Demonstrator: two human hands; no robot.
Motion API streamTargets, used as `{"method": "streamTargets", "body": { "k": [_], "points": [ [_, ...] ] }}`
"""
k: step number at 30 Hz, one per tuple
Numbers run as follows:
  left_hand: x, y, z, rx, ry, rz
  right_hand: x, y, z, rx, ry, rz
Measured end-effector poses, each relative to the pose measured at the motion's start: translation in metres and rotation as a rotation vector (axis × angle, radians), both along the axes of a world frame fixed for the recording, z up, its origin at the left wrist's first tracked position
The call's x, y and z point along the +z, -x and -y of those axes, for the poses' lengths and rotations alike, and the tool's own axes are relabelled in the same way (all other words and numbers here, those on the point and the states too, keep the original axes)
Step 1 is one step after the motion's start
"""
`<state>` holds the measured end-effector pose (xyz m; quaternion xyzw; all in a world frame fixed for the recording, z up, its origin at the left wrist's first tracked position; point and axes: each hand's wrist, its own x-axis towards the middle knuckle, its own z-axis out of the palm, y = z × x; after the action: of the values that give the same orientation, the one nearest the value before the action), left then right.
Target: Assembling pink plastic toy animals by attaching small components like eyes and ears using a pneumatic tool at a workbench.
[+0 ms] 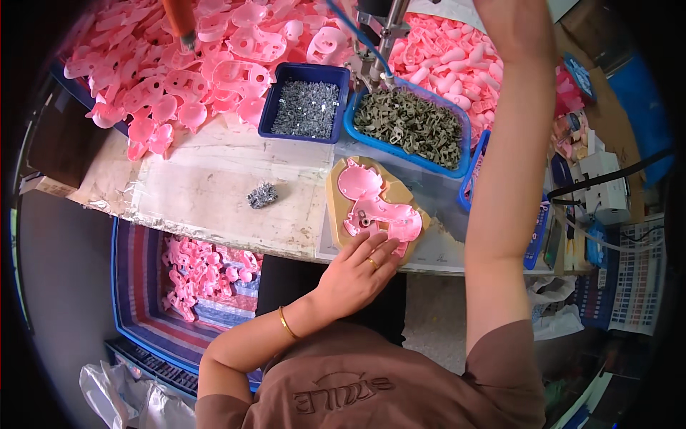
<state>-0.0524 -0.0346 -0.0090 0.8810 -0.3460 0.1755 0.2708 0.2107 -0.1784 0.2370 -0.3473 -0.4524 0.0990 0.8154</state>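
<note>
My left hand (359,273) rests with its fingers stretched out over the lower edge of a pink plastic toy shell half (382,211). The shell lies hollow side up in a tan holding block (336,223) near the table's front edge. A small round metal-looking piece (364,221) sits inside it. My right arm reaches far up to the top right. The right hand (516,32) is cut by the picture's upper edge there, so its fingers are hidden. Left of the block lies a little heap of screws (262,195).
Beyond stand a dark blue tray of screws (266,118) and a blue tray of greyish-green small parts (400,154). Pink shells (236,79) and pink small parts (457,71) pile behind. An orange-handled tool (179,18) hangs upper left. Below left, a lined bin (139,286) holds pink pieces.
</note>
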Motion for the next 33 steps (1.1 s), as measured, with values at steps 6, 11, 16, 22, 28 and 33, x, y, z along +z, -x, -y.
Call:
{"method": "streamTargets", "body": {
  "k": [6, 11, 16, 22, 28, 33],
  "points": [
    [0.0, -0.001, 0.004, 0.018, -0.076, -0.01, 0.017, 0.027, -0.054, -0.479, 0.566, 0.498],
    [-0.001, 0.001, 0.013, 0.192, -0.15, -0.014, -0.008, 0.068, -0.048, -0.54, 0.464, 0.196],
    [-0.007, 0.003, 0.019, 0.267, -0.288, 0.022, -0.03, 0.127, -0.045, -0.58, 0.388, -0.142],
    [-0.008, 0.005, 0.022, 0.31, -0.337, 0.026, -0.053, 0.143, -0.042, -0.622, 0.358, -0.232],
    [-0.009, 0.007, 0.024, 0.319, -0.33, 0.005, -0.077, 0.134, -0.039, -0.589, 0.287, -0.179],
    [-0.007, 0.006, 0.02, 0.288, -0.338, 0.013, -0.095, 0.148, -0.052, -0.619, 0.145, 0.013]
  ]
}}
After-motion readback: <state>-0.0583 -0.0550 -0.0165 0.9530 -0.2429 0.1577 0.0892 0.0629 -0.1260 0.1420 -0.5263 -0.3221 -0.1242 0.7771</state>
